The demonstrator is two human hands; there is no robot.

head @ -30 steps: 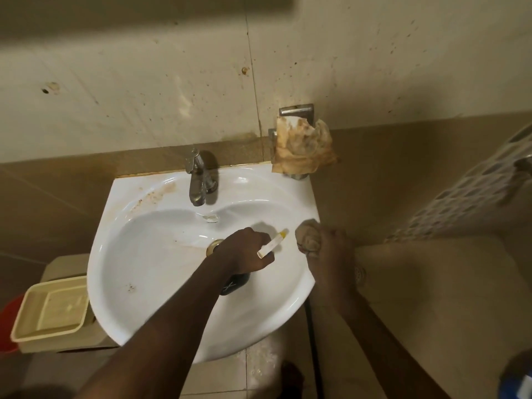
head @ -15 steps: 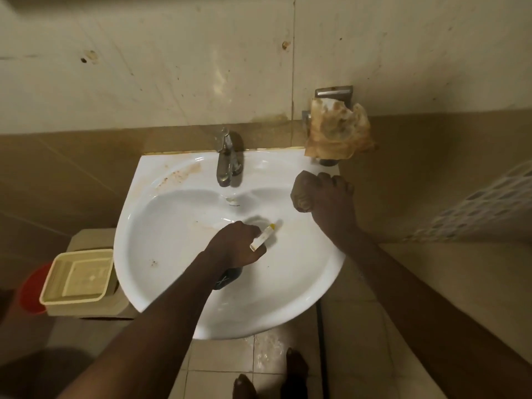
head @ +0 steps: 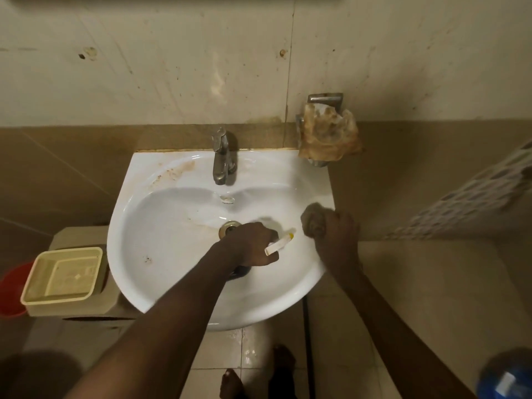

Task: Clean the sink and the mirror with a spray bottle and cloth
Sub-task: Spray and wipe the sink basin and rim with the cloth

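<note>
The left hand [head: 250, 246] grips a spray bottle [head: 279, 245] above the glossy white sink [head: 161, 254]; at 3 o'clock, the right hand [head: 335, 234] squeezes a crumpled brown cloth [head: 312, 223].

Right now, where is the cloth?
In the head view, the balled-up cloth is gripped in the right hand, at the right rim of the sink, just right of the spray bottle held by the left hand.

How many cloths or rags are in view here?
2. A balled brown cloth is gripped in the right hand at the sink's right rim. A crumpled tan rag hangs on the wall holder above the sink's right corner. Others may be hidden.
</note>
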